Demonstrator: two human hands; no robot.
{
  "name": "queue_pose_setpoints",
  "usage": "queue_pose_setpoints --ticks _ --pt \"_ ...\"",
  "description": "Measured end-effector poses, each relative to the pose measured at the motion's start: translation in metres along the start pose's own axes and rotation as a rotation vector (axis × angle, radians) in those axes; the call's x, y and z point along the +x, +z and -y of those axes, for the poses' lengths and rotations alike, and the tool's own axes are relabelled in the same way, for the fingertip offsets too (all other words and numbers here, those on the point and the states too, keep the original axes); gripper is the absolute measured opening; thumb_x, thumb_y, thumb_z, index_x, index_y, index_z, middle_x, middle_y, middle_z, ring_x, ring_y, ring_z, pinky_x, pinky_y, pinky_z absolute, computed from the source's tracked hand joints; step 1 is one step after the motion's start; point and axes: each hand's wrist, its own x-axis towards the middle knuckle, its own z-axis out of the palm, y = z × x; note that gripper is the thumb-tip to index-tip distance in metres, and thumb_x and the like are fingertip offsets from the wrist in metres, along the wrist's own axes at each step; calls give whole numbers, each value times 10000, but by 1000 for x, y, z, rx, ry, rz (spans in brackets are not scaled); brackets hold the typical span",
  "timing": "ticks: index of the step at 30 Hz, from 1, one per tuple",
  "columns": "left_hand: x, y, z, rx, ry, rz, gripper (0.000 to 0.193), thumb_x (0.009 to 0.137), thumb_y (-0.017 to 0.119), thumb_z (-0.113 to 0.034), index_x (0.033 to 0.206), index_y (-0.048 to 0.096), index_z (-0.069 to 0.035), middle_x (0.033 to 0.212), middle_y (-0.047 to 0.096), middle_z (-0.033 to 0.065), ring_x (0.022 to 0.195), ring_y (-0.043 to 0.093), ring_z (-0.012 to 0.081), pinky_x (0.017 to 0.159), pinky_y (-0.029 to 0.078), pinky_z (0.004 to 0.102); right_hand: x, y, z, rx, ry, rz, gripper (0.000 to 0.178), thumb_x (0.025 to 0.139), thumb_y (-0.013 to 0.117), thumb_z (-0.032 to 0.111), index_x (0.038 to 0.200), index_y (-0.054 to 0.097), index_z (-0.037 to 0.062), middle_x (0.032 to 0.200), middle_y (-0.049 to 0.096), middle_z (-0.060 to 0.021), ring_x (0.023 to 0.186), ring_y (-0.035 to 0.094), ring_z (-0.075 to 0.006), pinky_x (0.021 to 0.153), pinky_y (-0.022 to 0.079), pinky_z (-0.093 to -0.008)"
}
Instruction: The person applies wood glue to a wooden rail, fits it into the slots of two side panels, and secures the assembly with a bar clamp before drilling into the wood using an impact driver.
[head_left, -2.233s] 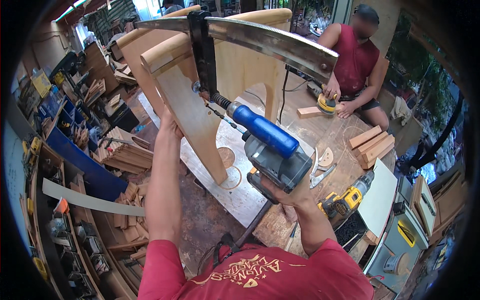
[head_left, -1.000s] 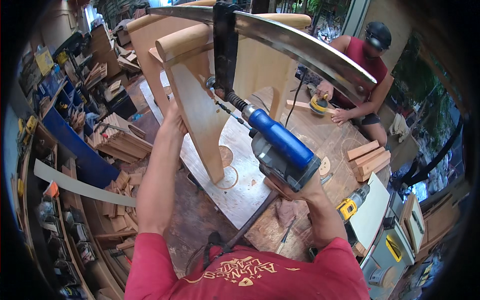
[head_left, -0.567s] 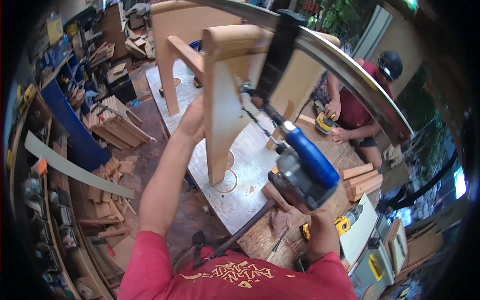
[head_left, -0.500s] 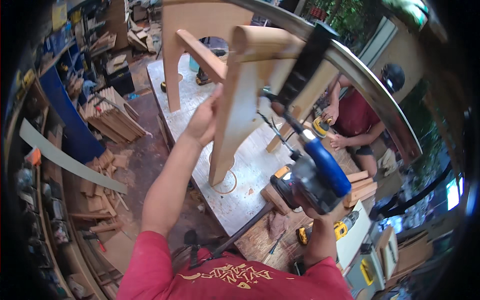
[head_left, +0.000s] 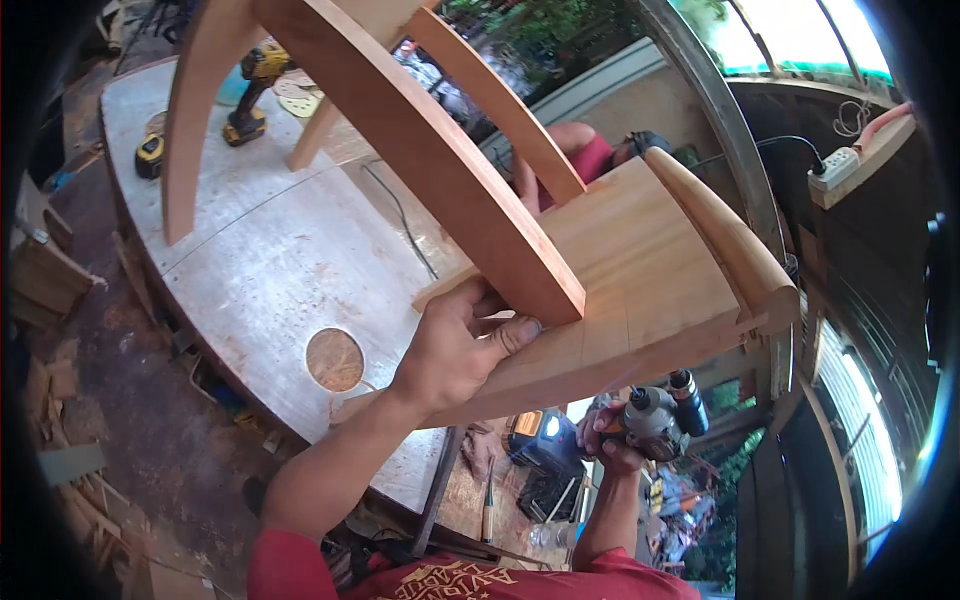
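Observation:
A light wooden furniture frame (head_left: 640, 270) stands tilted over the table, with a wide side panel and a rounded top edge. A thick wooden rail (head_left: 440, 160) meets the panel's face. My left hand (head_left: 450, 350) is closed at that joint, its thumb on the panel and its fingers partly hidden by the wood. Below the panel's lower edge, my right hand (head_left: 610, 445) grips a cordless drill (head_left: 650, 425) with a dark side handle. The drill's nose points up toward the panel; whether its tip touches the wood cannot be made out.
Beneath the frame is a worn white table (head_left: 260, 260) with a round hole (head_left: 335, 360). A yellow drill (head_left: 250, 90) stands at its far left. Another person (head_left: 570, 160) is behind the frame. A power strip (head_left: 835, 170) hangs at right; wood scraps (head_left: 100, 530) lie at lower left.
My view has swung right and the frame now appears tipped over toward the right. The drill, earlier beside the frame with its blue handle raised, is now under the panel.

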Motion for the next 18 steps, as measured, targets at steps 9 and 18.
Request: queue_pose_setpoints --ticks 9,18 --pt "-7 3 -9 119 -9 -4 560 925 685 -304 1306 490 57 1194 642 174 1109 605 189 947 479 330 36 84 14 -93 -70 121 609 783 728 63 1339 480 51 1059 643 -62 643 602 -183 641 489 -384" --pt "-31 45 -27 410 79 -12 1109 715 876 -185 1506 141 68 1301 558 166 1224 517 221 1036 399 342 21 39 5 -49 133 -196 428 894 674 220 1260 533 50 1023 614 -90 708 615 -209 622 490 -338"
